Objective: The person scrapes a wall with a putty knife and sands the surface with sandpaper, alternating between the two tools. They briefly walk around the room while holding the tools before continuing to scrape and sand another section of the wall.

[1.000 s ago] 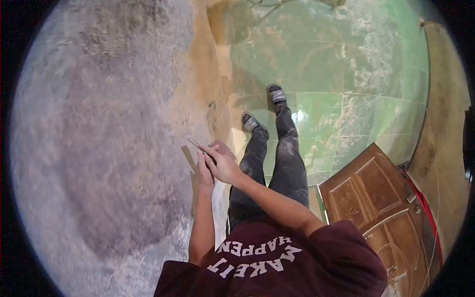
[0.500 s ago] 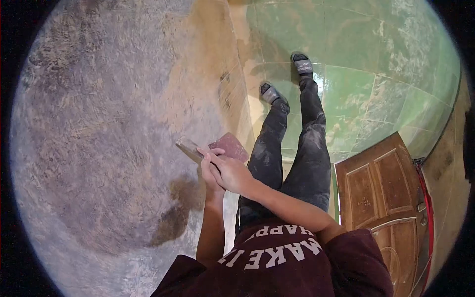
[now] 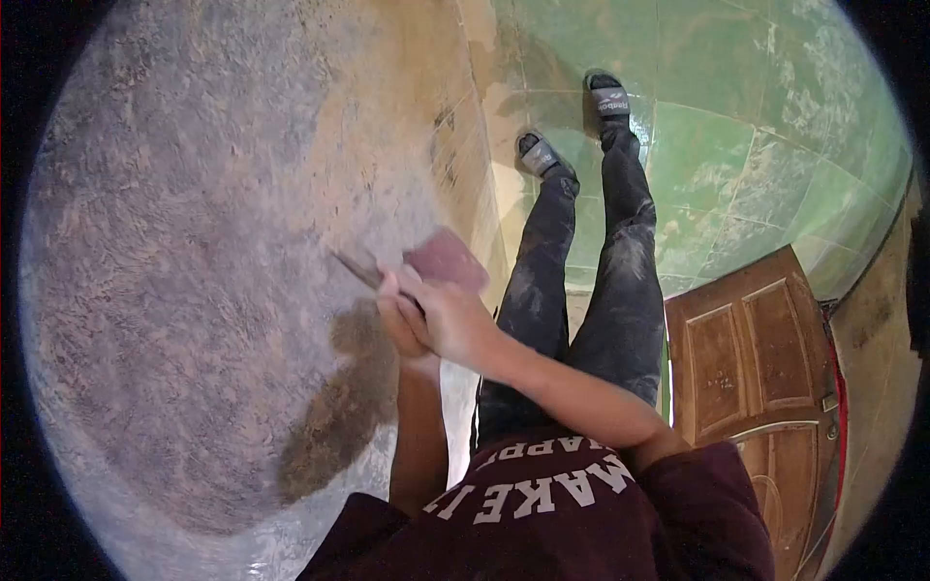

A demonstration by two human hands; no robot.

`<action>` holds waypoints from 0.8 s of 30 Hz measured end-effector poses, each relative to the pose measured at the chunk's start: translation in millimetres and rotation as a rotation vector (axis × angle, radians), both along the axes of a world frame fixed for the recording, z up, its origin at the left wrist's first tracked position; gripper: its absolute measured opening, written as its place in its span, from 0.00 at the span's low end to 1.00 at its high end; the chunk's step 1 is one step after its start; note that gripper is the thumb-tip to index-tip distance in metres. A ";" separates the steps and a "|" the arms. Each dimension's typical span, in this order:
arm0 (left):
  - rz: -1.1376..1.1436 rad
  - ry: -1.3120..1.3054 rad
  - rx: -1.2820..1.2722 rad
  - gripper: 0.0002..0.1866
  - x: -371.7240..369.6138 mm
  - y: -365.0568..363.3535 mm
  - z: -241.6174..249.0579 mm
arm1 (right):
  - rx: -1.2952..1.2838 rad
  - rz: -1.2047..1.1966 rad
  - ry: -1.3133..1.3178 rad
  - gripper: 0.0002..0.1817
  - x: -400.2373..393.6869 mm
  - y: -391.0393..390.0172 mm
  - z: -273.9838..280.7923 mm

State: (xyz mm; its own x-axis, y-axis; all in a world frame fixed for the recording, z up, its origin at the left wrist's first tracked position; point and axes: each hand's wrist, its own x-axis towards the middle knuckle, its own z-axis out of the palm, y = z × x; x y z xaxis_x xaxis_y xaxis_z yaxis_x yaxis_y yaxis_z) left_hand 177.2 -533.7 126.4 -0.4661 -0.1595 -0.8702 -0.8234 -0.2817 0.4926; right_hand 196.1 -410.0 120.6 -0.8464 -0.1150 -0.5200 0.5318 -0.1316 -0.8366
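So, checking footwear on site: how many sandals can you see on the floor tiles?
2. One sandal sits farther out on the green tile floor, on the right foot; the other sandal is closer to the grey wall, on the left foot. None seem hidden.

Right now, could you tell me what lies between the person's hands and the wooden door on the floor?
In the head view, the person's own legs in dusty dark trousers lie between the hands and the wooden door.

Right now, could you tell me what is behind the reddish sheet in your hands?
The grey-brown plastered wall lies behind the reddish sheet. The patch it covers is hidden; both hands overlap its lower edge.
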 end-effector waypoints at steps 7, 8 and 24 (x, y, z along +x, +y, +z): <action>0.142 -0.016 -0.107 0.12 -2.9 9.5 7.0 | -0.167 0.085 -0.122 0.26 -14.4 7.6 6.5; -0.051 0.076 -0.189 0.18 -9.6 4.2 3.5 | -0.105 -0.008 -0.058 0.26 -25.1 -7.2 -5.1; 0.076 0.018 -0.198 0.12 -8.3 31.0 16.9 | -0.113 -0.066 -0.053 0.18 -11.1 15.6 15.0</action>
